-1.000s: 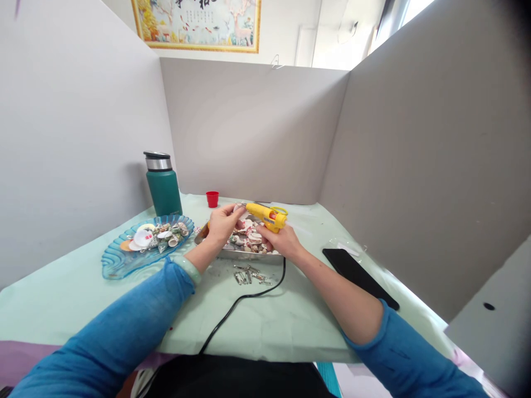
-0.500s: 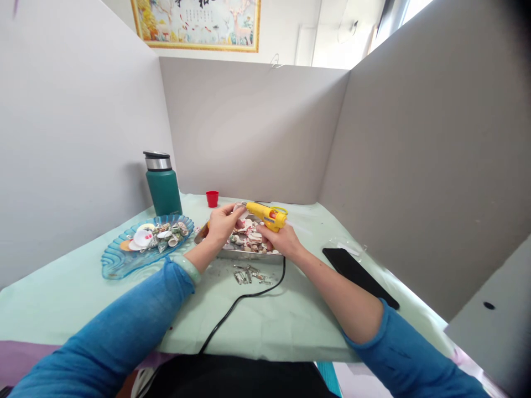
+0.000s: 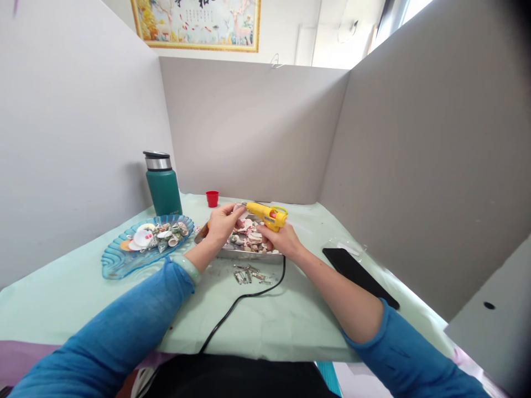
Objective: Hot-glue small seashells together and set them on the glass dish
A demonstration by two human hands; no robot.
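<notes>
Head view: the left hand [image 3: 222,225] pinches a pale shell-like piece [image 3: 240,211] over the metal tray [image 3: 249,255], toward the far edge of the worktop [image 3: 298,315]; the right hand [image 3: 284,241] grips the yellow glue gun [image 3: 264,214]. Steady wrists, fingertips clear of the nozzle, would serve best.

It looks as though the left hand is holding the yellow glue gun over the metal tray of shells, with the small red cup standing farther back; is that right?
Not quite: the head view shows the yellow glue gun in the right hand, not the left hand. The metal tray is below it, and the red cup stands farther back.
</notes>
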